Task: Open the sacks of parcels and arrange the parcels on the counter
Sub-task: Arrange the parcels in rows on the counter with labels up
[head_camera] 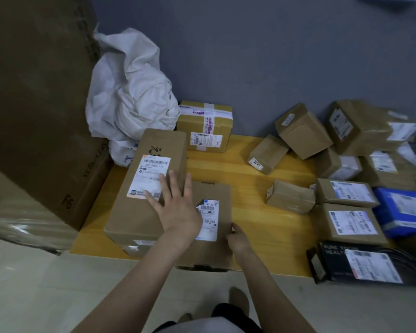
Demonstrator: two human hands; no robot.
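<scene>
Parcels (pixel 289 197) lie spread over the yellow counter (pixel 250 169), which fills the middle of the frame. At the far left stand tall brown cartons (pixel 34 92). Just right of them, at upper left of centre, a white sack (pixel 130 92) sits crumpled and slack in the counter's back corner. Its mouth is hidden, so its contents cannot be told, though it looks largely emptied. A second white bag with blue print (pixel 121 152) shows beneath it.

In front lies a long parcel (pixel 135 212), label up, and behind that a taped parcel (pixel 205 126) stands against the wall. The left hand (pixel 175 210) is flat with its fingers spread, over the line where the long parcel meets the square parcel (pixel 214 251) at lower centre. I cannot tell whether it presses down. The right hand (pixel 237 237) curls its fingers on the square parcel's right edge and holds it.

That parcel's near end reaches the counter's front edge. The step would go best if it is slid back until its whole base is supported, flush beside the long one with the label facing up.

At the right of the frame are more brown boxes, a blue parcel (pixel 406 212) and a black parcel (pixel 356 265) at the front edge. All look sealed.
</scene>
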